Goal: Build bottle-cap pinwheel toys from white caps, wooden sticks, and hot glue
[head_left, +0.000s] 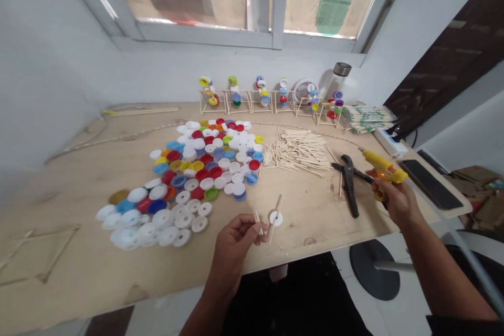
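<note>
Near the table's front edge, my left hand (235, 244) pinches short wooden sticks (257, 217) between thumb and fingers. Just right of those fingertips, another wooden stick (280, 205) lies across a white disc (273, 222) with a hole, possibly a bottle cap. On the right, my right hand (397, 202) is wrapped around a yellow glue gun (382, 166), its small orange light showing and its nozzle pointing left. Beside the gun lies a black-handled cutter (348, 189), partly behind my right hand.
Colourful bottle caps (205, 172) cover the centre-left of the wooden table (129, 278). A pile of sticks (301, 149) lies right of them. Stick frames with caps (262, 101) line the wall near a bottle (336, 81). A phone (431, 184) and power strip (389, 143) are at right.
</note>
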